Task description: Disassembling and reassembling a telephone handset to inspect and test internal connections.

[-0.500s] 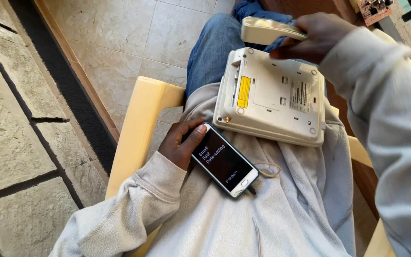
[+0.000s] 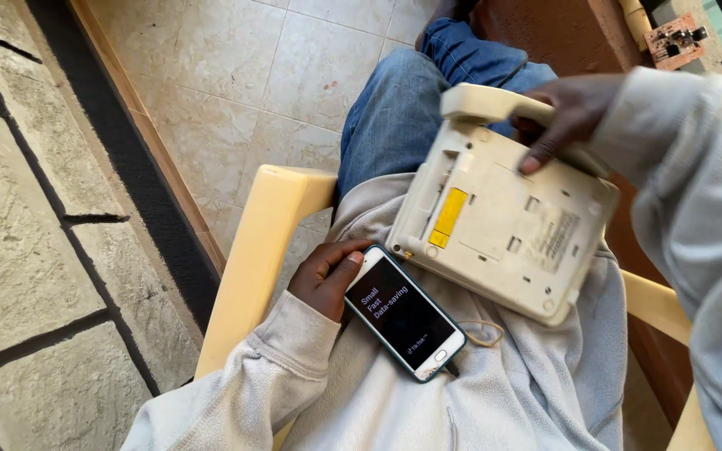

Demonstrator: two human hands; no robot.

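A cream desk telephone base (image 2: 503, 238) lies upside down on my lap, its underside with a yellow sticker facing up. My right hand (image 2: 566, 117) grips the cream handset (image 2: 482, 103) at the base's far edge, fingertips touching the underside. My left hand (image 2: 327, 276) holds a white smartphone in a teal case (image 2: 403, 313) against my grey sweatshirt, thumb at its top corner. The phone's dark screen shows white text.
I sit in a pale yellow plastic chair; its left armrest (image 2: 265, 242) is beside my left hand. Beige floor tiles (image 2: 236, 75) lie ahead and a stone-block wall (image 2: 27, 234) on the left. A small circuit board (image 2: 672, 40) lies at the top right.
My right hand and the handset have shifted slightly lower, closer over the base's far edge. The left hand and smartphone stay in the same place on my lap.
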